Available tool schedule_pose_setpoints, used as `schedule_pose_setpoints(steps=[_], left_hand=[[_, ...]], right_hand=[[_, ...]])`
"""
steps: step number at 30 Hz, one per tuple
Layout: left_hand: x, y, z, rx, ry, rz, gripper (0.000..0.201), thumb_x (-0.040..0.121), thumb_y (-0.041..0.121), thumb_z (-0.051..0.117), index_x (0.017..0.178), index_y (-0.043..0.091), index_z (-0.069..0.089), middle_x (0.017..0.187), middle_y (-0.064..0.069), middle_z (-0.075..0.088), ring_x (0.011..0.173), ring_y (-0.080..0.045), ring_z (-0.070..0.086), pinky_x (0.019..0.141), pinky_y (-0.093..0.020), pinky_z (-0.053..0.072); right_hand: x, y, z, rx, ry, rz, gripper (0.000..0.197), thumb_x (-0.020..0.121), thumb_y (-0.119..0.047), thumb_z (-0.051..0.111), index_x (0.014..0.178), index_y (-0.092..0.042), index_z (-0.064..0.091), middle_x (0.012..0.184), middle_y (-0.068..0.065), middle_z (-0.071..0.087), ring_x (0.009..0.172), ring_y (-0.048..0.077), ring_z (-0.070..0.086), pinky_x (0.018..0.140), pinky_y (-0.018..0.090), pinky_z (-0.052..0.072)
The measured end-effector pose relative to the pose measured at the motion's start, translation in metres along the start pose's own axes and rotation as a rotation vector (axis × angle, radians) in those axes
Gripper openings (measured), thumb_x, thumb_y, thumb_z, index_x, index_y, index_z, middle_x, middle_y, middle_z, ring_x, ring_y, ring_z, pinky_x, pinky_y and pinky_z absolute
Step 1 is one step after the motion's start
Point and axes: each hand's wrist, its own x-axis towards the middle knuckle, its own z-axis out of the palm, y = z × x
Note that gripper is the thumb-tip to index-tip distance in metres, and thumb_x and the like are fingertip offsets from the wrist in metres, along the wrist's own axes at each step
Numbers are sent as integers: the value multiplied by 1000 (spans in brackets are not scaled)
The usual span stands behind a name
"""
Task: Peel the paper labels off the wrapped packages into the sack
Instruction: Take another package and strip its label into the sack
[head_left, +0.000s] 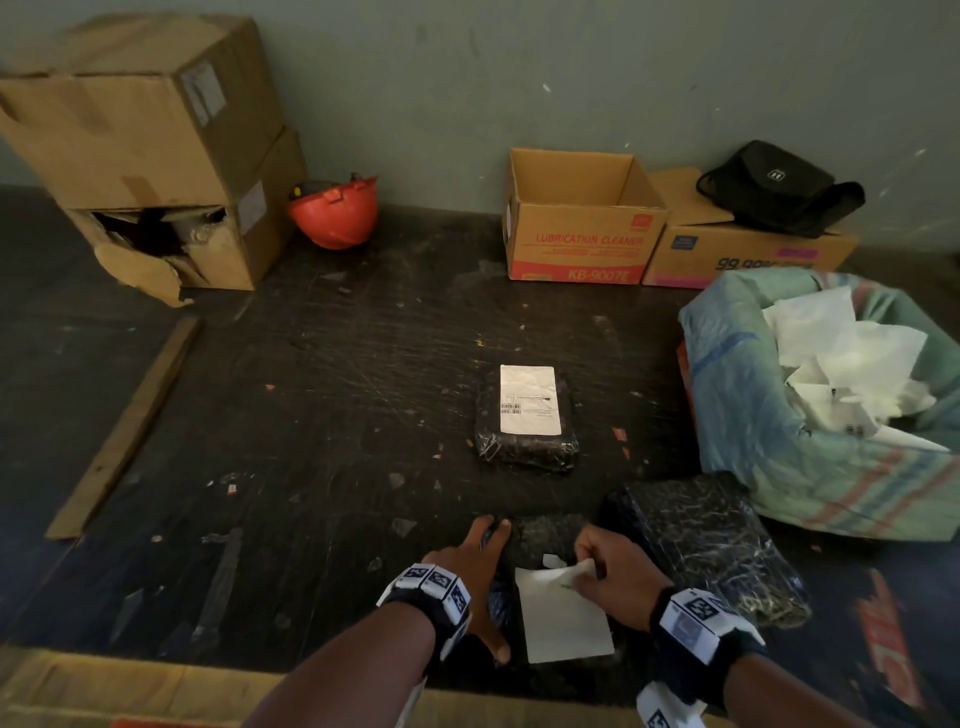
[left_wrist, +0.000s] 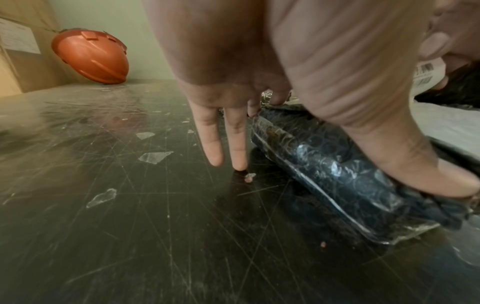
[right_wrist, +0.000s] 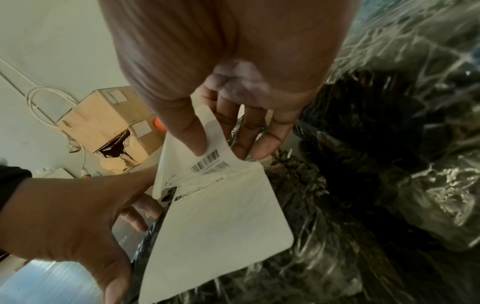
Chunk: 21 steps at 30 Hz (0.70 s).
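Note:
A dark bubble-wrapped package (head_left: 545, 535) lies on the floor right in front of me. My left hand (head_left: 480, 582) presses on its left side with straight fingers (left_wrist: 233, 144), the thumb on the wrap (left_wrist: 324, 164). My right hand (head_left: 592, 569) pinches the far edge of its white paper label (head_left: 566, 618), which curls up off the wrap (right_wrist: 221, 216). A second package (head_left: 524, 415) with a label (head_left: 530, 400) lies further out. A third package (head_left: 701, 545), with no label showing, sits to the right. The green woven sack (head_left: 779, 467) holds several white papers (head_left: 841, 353).
Stacked cardboard boxes (head_left: 140, 145) and an orange helmet (head_left: 335, 213) stand at the back left. An open carton (head_left: 582, 228) and a box with a black bag (head_left: 779, 187) line the back wall. A cardboard strip (head_left: 124, 431) lies at left. Tape scraps dot the dark floor.

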Motion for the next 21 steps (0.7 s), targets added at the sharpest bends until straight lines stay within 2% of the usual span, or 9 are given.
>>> schedule_pose_setpoints(steps=[5,11,16,21], left_hand=[[-1,0,-1,-9,-7,-2,153,55,62,94,160,40,-15,168,16,-21,148,-43,34,115,-59,38],[-1,1,1,2,1,-9,154,55,63,94,160,40,-16,168,15,-21,149,-41,33,116,-58,37],[-1,3,2,23,0,-29,155,55,63,94,160,40,-18,169,13,-21,152,-41,27,117,-59,36],[-3,9,4,43,-10,-82,155,57,59,94,159,38,-20,169,12,-23,153,-41,23,118,-59,34]], right_hand=[[0,1,-2,22,14,29,21,76,-24,66,69,-29,48,65,-5,54,57,2,48,55,21,41],[-7,-1,-5,29,6,16,14,74,-20,66,77,-23,53,70,1,60,59,3,51,58,24,45],[-25,-2,-9,47,5,-31,15,78,-24,66,75,-27,52,69,-4,59,60,1,52,57,20,45],[-45,-2,-8,69,17,-72,14,78,-24,63,75,-25,50,65,-5,55,56,1,48,56,21,44]])
